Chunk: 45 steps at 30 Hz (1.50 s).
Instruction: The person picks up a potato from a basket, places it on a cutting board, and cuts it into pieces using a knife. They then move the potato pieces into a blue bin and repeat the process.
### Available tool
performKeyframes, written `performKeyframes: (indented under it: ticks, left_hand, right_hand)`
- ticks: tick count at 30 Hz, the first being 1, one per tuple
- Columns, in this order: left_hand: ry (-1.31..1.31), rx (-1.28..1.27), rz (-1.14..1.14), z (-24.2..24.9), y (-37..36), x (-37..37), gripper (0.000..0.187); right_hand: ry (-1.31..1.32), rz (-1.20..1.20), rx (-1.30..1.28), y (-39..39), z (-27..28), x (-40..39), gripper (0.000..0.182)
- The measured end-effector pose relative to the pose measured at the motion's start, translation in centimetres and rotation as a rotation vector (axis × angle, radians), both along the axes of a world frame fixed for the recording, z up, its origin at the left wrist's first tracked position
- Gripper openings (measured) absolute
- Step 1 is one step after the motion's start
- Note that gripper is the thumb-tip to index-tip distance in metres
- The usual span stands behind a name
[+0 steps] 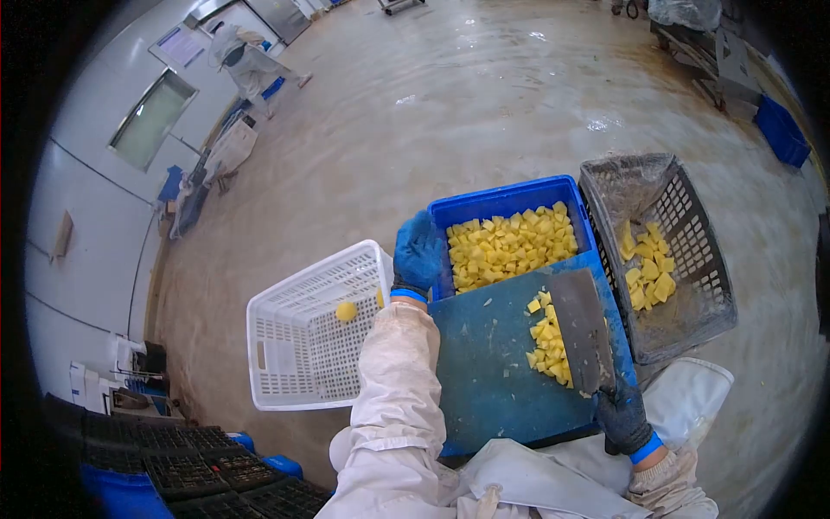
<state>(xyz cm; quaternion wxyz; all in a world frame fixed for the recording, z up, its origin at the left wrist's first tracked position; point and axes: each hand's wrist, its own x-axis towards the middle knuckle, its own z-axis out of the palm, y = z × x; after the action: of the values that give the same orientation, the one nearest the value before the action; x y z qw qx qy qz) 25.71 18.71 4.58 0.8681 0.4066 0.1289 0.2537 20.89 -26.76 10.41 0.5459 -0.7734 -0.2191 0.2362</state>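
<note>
My right hand [621, 413], in a dark glove, is closed round the handle of a wide cleaver [581, 329]. The blade lies over diced yellow pieces [546, 342] on the blue cutting board [484, 372]. My left hand [418, 253], in a blue glove, is raised by the left edge of a blue bin [510, 204]; its fingers are bunched and partly hidden, so whether it holds anything cannot be made out. Many yellow cubes [510, 246] fill the bin, just beyond the board.
On the left, a white basket [259, 346] holds a round yellow piece [346, 311]. A dark crate [705, 285] with larger yellow chunks [648, 268] stands at right. Black crates [181, 458] are stacked at lower left. A person [246, 60] in white is far off.
</note>
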Motion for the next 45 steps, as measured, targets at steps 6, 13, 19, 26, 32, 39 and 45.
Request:
performKeyframes:
  ticks: [6, 13, 19, 26, 32, 39, 45]
  left_hand:
    - [0.104, -0.118, 0.129, 3.9, 2.0, -2.0, 0.048]
    - [0.069, 0.129, 0.255, 3.7, 7.8, -10.3, 0.046]
    - [0.374, 0.067, 0.487, 1.1, 14.0, -21.0, 0.047]
    - [1.044, 1.024, 0.392, -12.0, 19.6, -29.3, 0.041]
    - [1.146, 1.077, 0.235, -21.3, 19.9, -21.8, 0.075]
    - [1.113, 1.392, 0.381, -29.3, 18.7, -14.2, 0.065]
    - [1.145, 1.855, 0.475, -28.5, 18.3, -14.9, 0.057]
  right_hand:
    - [0.193, -0.029, -0.103, -0.2, 0.7, -0.1, 0.034]
    - [0.124, -0.009, 0.07, 0.9, 0.9, -1.3, 0.026]
    - [-0.093, 0.439, -0.328, 2.1, 1.4, -2.1, 0.012]
    - [-0.237, 0.477, -0.478, 6.4, -0.7, -4.5, 0.011]
    - [-0.284, 0.385, -0.434, 6.1, -2.8, -5.1, 0.018]
    - [-0.051, 0.39, -0.6, 7.1, -1.3, -3.9, 0.012]
    - [-0.088, 0.459, -0.659, 7.0, -1.8, -3.0, 0.011]
